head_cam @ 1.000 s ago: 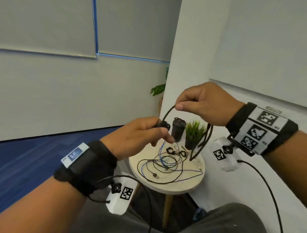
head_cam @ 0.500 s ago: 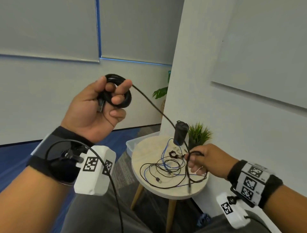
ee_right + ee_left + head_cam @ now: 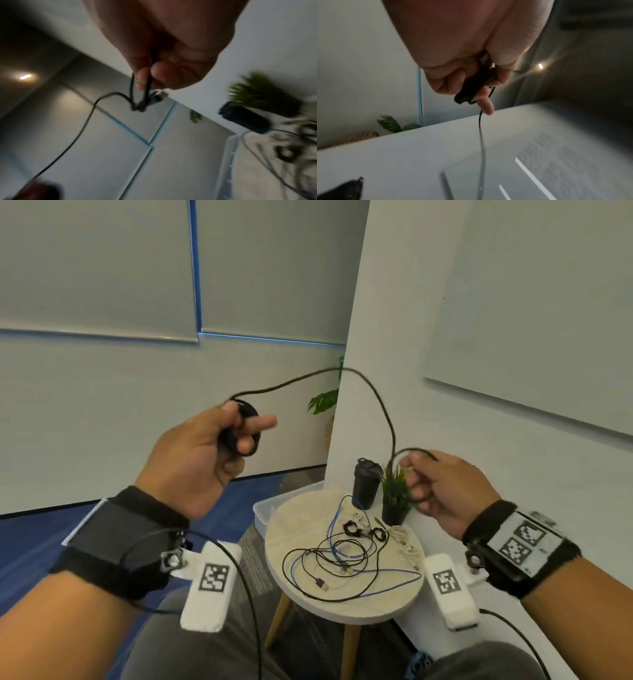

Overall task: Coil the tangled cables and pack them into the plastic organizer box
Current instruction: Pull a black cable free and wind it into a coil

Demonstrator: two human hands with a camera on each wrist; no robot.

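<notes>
My left hand [image 3: 219, 446] is raised at mid-left and grips a small coil of black cable [image 3: 245, 436] wound round its fingers; the left wrist view shows that coil [image 3: 474, 86] pinched between thumb and fingers. From the coil the black cable [image 3: 363, 378] arcs up and right, then drops to my right hand [image 3: 442, 491], which pinches its loose end above the round table. In the right wrist view the cable [image 3: 147, 86] loops between thumb and fingertip. A tangle of black and blue cables [image 3: 339, 559] lies on the table. The clear plastic box [image 3: 262, 510] stands behind the table's left side.
The small round wooden table [image 3: 301, 522] also carries a black cup [image 3: 365, 486], a small potted plant [image 3: 395, 494], two black ring ties [image 3: 364, 530] and a white cable [image 3: 406, 544]. A white wall stands right of the table. Blue carpet lies at the left.
My right hand has risen from the table, lifting the cable's end into the air. My left hand has dropped lower and toward the middle, still holding the coil; the cable now arcs slack.
</notes>
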